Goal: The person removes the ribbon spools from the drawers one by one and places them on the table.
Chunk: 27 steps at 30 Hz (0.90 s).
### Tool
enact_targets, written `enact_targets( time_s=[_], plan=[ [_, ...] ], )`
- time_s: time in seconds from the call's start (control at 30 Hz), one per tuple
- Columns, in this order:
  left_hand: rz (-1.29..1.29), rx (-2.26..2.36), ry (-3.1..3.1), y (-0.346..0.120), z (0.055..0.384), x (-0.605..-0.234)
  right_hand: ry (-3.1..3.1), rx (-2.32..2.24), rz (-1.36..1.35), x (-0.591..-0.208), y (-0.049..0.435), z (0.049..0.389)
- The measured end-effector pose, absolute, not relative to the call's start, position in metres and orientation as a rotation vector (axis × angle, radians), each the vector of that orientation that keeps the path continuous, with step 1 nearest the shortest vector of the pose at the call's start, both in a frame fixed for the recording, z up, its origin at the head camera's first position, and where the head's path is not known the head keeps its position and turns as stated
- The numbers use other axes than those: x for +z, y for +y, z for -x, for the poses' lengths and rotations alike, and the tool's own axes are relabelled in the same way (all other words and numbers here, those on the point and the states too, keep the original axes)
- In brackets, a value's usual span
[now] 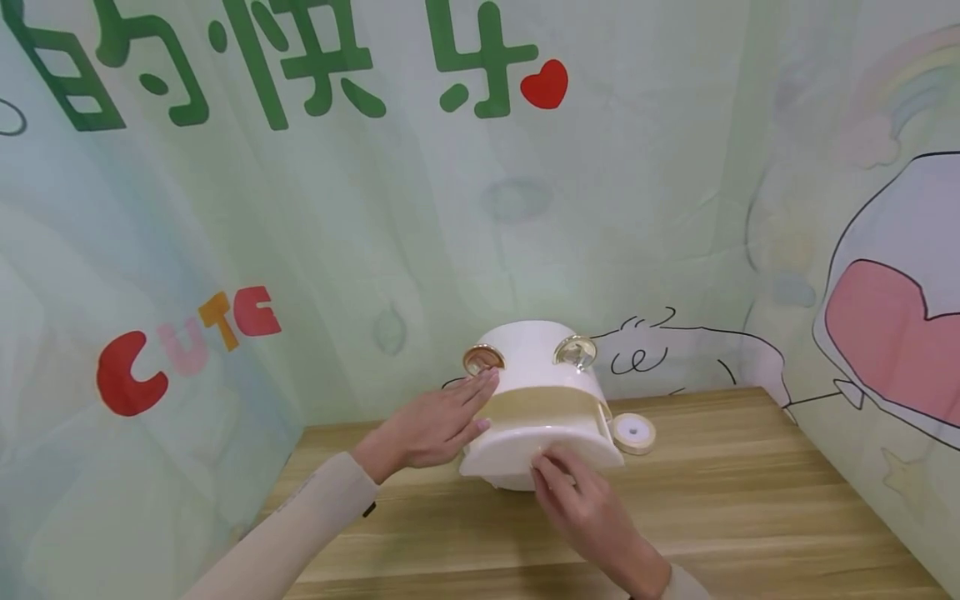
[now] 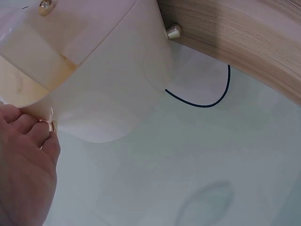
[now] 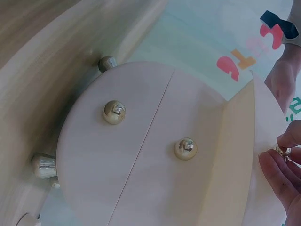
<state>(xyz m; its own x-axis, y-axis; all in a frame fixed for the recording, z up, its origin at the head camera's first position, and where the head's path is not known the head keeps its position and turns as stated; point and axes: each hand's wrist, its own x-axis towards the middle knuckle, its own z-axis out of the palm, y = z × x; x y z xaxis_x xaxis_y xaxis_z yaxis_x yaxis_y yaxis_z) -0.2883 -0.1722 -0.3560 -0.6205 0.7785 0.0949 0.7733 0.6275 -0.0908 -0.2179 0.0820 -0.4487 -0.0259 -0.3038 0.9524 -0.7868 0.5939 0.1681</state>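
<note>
Item 1: drum-shaped box (image 1: 528, 358), white, lying on its curved side directly ahead of the hands. Its long axis appears to run away from the person, round face foremost.

Item 2: upper drawer (image 1: 495, 457), jutting from the face of the box toward the person, beige interior showing. By its position, its travel seems to lie along the axis of the box, between box and person.

Item 3: right hand (image 1: 588, 510), nearer to the drawer front; thumb and fingers pinch its gold knob (image 3: 281, 150). It stands in front of the box, in line with the drawer's travel.

Item 4: left hand (image 1: 431, 427), at the upper left of the box; fingers extended against it, tips at the left gold-rimmed ear (image 1: 482, 358). No grasp evident.

Item 5: right gold-rimmed ear (image 1: 576, 352), top right of the box, apart from both hands.

Item 6: middle knob (image 3: 186, 148) and bottom knob (image 3: 114, 112), on the box face below the drawer.

Item 7: gold feet (image 3: 44, 166), under the box.

Item 8: white roll (image 1: 624, 432), just beside the box, right; outside the drawer's line.

Item 9: worktop (image 1: 712, 475), wood-grained, beneath the box.

Item 10: printed backdrop (image 1: 645, 208), behind the box.
</note>
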Motion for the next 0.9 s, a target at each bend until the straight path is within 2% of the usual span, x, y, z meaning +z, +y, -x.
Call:
enact_targets(
  time_s=[0.9],
  plan=[
    [1.293,0.04,-2.717,-0.173,0.288,-0.357,-1.834,0.53,-0.837,-0.451,0.08,0.256]
  ],
)
